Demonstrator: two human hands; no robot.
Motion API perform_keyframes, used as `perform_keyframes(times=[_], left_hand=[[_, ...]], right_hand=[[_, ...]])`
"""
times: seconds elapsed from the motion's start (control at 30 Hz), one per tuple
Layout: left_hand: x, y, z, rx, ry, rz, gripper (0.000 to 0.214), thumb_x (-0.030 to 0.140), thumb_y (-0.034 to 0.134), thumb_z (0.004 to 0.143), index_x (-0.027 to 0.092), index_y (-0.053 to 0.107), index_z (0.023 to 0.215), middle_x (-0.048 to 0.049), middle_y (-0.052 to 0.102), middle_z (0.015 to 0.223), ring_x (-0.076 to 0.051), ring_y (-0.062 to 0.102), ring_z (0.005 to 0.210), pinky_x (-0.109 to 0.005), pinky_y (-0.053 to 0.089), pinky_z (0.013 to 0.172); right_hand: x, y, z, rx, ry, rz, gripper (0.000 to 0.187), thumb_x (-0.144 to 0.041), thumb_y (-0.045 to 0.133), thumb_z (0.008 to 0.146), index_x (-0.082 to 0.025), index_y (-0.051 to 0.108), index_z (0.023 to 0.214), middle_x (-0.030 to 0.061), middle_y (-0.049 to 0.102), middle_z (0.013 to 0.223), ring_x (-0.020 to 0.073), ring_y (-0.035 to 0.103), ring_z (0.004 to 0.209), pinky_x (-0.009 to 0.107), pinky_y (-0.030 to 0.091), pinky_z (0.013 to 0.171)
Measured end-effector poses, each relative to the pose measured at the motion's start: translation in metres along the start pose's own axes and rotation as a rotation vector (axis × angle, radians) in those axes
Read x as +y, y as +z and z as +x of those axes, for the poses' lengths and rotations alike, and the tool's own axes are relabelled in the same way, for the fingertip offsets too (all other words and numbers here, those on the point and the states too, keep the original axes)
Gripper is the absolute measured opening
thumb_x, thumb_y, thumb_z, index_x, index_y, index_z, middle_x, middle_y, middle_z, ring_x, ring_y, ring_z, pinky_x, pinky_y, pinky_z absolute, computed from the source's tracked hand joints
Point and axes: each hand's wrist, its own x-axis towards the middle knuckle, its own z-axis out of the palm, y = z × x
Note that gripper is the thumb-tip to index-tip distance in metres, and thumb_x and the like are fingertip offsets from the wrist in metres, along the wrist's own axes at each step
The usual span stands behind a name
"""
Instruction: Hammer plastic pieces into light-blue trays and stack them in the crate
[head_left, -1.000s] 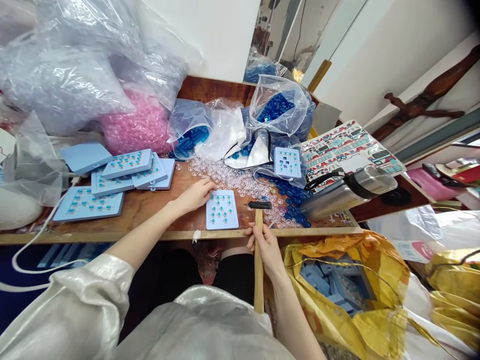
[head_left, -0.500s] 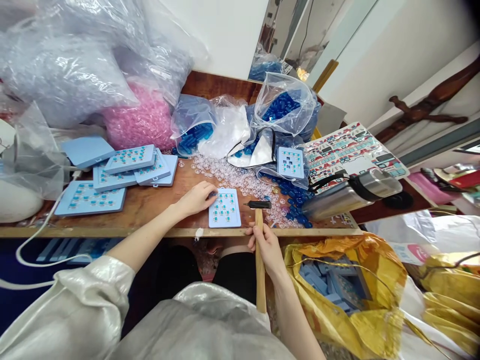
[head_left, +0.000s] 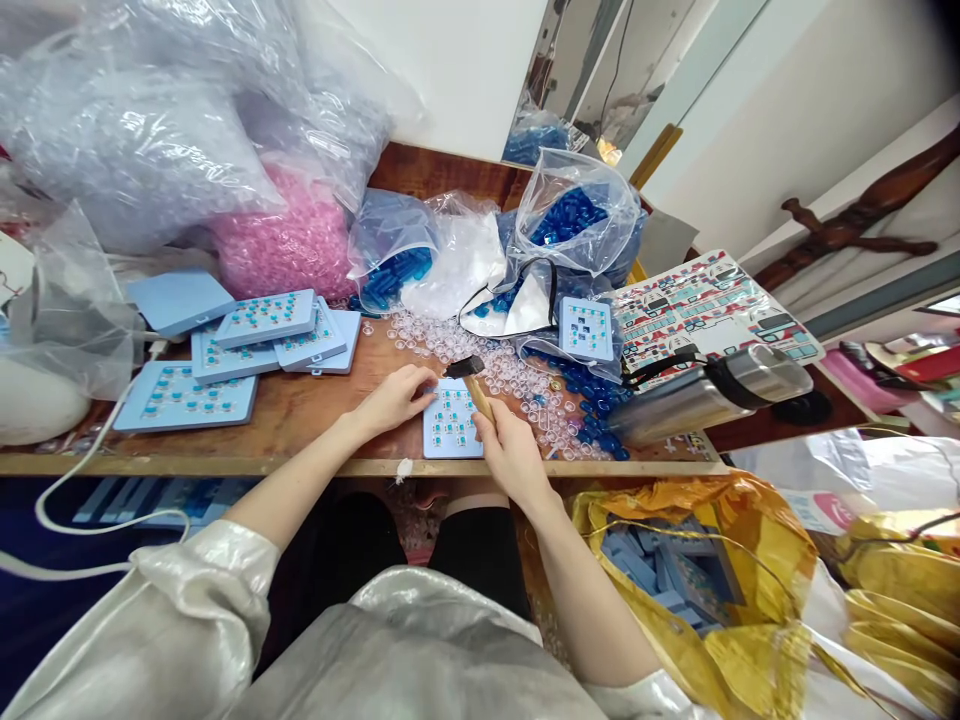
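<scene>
I see the right hand (head_left: 510,450) clenched on a short wooden-handled hammer (head_left: 472,385) over the light-blue studded plate (head_left: 453,420) at the counter's (head_left: 300,425) front edge, and a mistimed blow could catch the open left hand (head_left: 390,398) steadying it.

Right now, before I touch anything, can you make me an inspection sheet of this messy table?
Surface: wooden table, with clear plastic rings scattered on it.
Job's things: small hammer; light-blue tray set with small teal-topped pieces.
Clutter: stacked blue trays, bag of pink pieces, steel flask.
Hands: left hand at the tray's left edge; right hand gripping the hammer's handle.
Cables: white cable off the table's left side.
Surroundings: yellow sack holding blue trays, carved wooden figure.
</scene>
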Motion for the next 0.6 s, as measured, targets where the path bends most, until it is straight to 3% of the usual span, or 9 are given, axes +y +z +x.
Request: perform_keyframes(times=[0.13, 0.23, 0.33, 0.43, 0.53, 0.6], left_hand=[[0.004, 0.001, -0.002, 0.018, -0.013, -0.047, 0.018, 0.023, 0.051, 0.080, 0.018, 0.049, 0.098, -0.0027, 0.057, 0.088, -0.015, 0.055, 0.081, -0.028, 0.046, 0.075], [0.003, 0.001, -0.002, 0.015, -0.009, -0.109, 0.026, 0.025, 0.052, 0.080, 0.018, 0.046, 0.104, -0.0038, 0.057, 0.095, -0.016, 0.056, 0.087, -0.029, 0.046, 0.080], [-0.015, -0.001, 0.003, 0.094, -0.037, -0.053, 0.026, 0.024, 0.050, 0.081, 0.018, 0.046, 0.107, -0.0059, 0.056, 0.101, -0.018, 0.054, 0.094, -0.032, 0.045, 0.085], [-0.046, -0.005, 0.015, 0.222, -0.097, 0.125, 0.024, 0.016, 0.045, 0.081, 0.015, 0.051, 0.104, -0.0095, 0.054, 0.104, -0.022, 0.049, 0.101, -0.038, 0.040, 0.091], [-0.066, -0.007, 0.026, 0.208, -0.111, 0.225, 0.022, 0.011, 0.042, 0.079, 0.013, 0.056, 0.097, -0.0113, 0.053, 0.100, -0.023, 0.048, 0.098, -0.039, 0.041, 0.088], [-0.063, -0.008, 0.027, 0.205, -0.105, 0.241, 0.021, 0.010, 0.042, 0.079, 0.013, 0.057, 0.093, -0.0106, 0.053, 0.098, -0.023, 0.048, 0.097, -0.039, 0.041, 0.087]], right_hand=[[-0.001, 0.011, 0.006, -0.108, 0.115, -0.233, 0.026, -0.033, 0.033, 0.090, -0.018, 0.053, 0.099, 0.0096, 0.065, 0.083, 0.0211, 0.060, 0.074, 0.025, 0.036, 0.061], [0.005, 0.011, 0.005, -0.126, 0.105, -0.216, 0.026, -0.034, 0.033, 0.090, -0.019, 0.053, 0.099, 0.0084, 0.065, 0.082, 0.0208, 0.060, 0.075, 0.025, 0.036, 0.061], [0.012, 0.007, 0.001, -0.062, 0.077, -0.089, 0.029, -0.033, 0.031, 0.090, -0.020, 0.052, 0.106, 0.0063, 0.065, 0.083, 0.0194, 0.060, 0.074, 0.024, 0.038, 0.063], [0.016, 0.004, -0.004, -0.023, 0.109, -0.020, 0.031, -0.034, 0.032, 0.090, -0.019, 0.053, 0.106, 0.0059, 0.066, 0.082, 0.0190, 0.060, 0.072, 0.024, 0.039, 0.063], [0.018, 0.006, -0.008, -0.015, 0.103, 0.010, 0.030, -0.034, 0.033, 0.089, -0.019, 0.055, 0.103, 0.0050, 0.066, 0.080, 0.0189, 0.060, 0.072, 0.024, 0.039, 0.062], [0.020, 0.008, -0.010, -0.016, 0.083, 0.038, 0.029, -0.034, 0.033, 0.089, -0.019, 0.055, 0.100, 0.0036, 0.065, 0.077, 0.0179, 0.060, 0.070, 0.023, 0.039, 0.060]])
